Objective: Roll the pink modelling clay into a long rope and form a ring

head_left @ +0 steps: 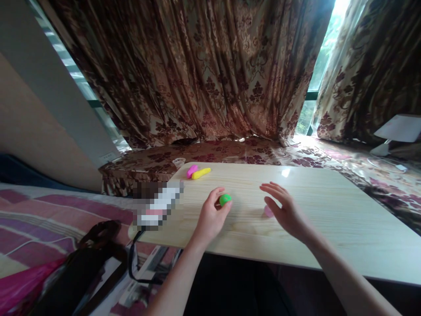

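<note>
My left hand (210,217) is closed around a small green ball (225,200), held between thumb and fingers over the middle of the table. To its right, my right hand (285,211) is open, with its fingers stretched out and nothing in its grasp. A small pale pink round piece (269,211) sits on the table just beside my right thumb, partly hidden by that hand. Whether the thumb touches it, I cannot tell. Near the table's far left corner lie a bright pink lump (192,171) and a long yellow piece (201,174), side by side.
The light wooden table (315,188) stands before a cloth-covered ledge and a patterned curtain (210,79). A blurred-out object (161,204) with a black strap lies at its left edge. A small clear container (179,162) is behind it; a white lamp (396,128) stands far right.
</note>
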{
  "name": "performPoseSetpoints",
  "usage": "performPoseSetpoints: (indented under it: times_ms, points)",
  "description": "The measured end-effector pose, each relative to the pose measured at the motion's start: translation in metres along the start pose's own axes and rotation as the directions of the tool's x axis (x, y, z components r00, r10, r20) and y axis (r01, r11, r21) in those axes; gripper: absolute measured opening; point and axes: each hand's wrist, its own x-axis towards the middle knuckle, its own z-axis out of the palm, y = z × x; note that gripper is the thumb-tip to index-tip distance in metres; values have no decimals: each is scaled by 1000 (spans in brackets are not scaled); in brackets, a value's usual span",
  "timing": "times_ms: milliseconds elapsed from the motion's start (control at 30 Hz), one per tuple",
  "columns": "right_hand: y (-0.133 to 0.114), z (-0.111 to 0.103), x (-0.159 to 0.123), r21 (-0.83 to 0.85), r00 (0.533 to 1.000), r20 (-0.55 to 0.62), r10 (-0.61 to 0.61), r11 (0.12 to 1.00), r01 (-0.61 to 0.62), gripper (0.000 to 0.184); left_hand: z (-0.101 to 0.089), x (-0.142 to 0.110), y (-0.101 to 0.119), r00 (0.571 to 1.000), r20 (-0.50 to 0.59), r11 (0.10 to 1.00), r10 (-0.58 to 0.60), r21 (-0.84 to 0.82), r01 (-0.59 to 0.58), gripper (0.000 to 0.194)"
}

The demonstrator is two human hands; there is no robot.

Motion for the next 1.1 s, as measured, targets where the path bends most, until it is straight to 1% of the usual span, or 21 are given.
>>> performPoseSetpoints:
  times_ms: [67, 133, 200, 267, 333, 400, 433, 500, 567, 600, 633, 700, 800, 833, 867, 933, 1033, 1100]
  points:
    - [14, -11, -9, 5, 998, 45, 47, 999, -47, 34, -4, 18, -12, 998, -41, 995, 42, 91, -38, 34]
    - [22, -15, -15, 17, 992, 100, 77, 997, -79, 36, -8, 31, -20, 996, -34, 984, 77, 163, -70, 24]
    - [23, -13, -20, 45, 985, 143, 94, 994, -101, 34, -11, 38, -24, 994, -15, 971, 107, 218, -101, 21]
    - [20, -8, -22, 94, 979, 167, 115, 987, -132, 31, -14, 39, -25, 991, 1, 958, 131, 256, -127, 26]
    - [15, -4, -21, 161, 975, 170, 143, 972, -171, 28, -18, 35, -23, 988, 9, 946, 155, 286, -151, 35]
    - [8, -1, -20, 243, 970, 165, 181, 945, -218, 30, -18, 28, -17, 983, 2, 934, 183, 311, -174, 40]
    - [4, 0, -19, 290, 965, 171, 200, 926, -244, 31, -15, 22, -13, 980, -7, 929, 198, 320, -186, 40]
    - [-6, 3, -17, 387, 953, 201, 228, 875, -291, 35, -5, 6, -3, 974, -18, 922, 225, 328, -207, 37]
    - [-17, 6, -16, 473, 942, 239, 236, 819, -325, 36, 11, -12, 8, 971, 11, 922, 237, 313, -229, 35]
    - [-24, 8, -16, 504, 939, 253, 233, 797, -333, 37, 19, -20, 12, 971, 42, 926, 236, 292, -238, 36]
    - [-30, 10, -16, 538, 936, 267, 229, 771, -342, 38, 27, -27, 16, 970, 68, 940, 234, 238, -244, 37]
    - [-41, 12, -15, 624, 926, 302, 228, 687, -372, 39, 38, -37, 22, 968, 81, 955, 237, 163, -248, 38]
    - [-51, 10, -14, 733, 896, 384, 222, 518, -442, 41, 42, -41, 24, 970, 52, 966, 236, 95, -240, 32]
    - [-51, 8, -14, 741, 887, 410, 212, 490, -460, 41, 40, -40, 24, 973, 51, 970, 227, 79, -231, 31]
    - [-51, 6, -14, 736, 882, 427, 200, 491, -467, 41, 39, -39, 24, 975, 59, 974, 212, 62, -216, 29]
    - [-48, 4, -14, 710, 878, 440, 187, 526, -468, 39, 36, -39, 22, 984, 77, 987, 159, 14, -161, 30]
    - [-44, 5, -15, 672, 888, 409, 208, 590, -447, 37, 34, -39, 20, 995, 96, 995, 41, -95, -32, 34]
    - [-43, 7, -16, 662, 899, 380, 218, 615, -429, 35, 35, -41, 20, 994, 113, 992, 6, -127, 8, 36]
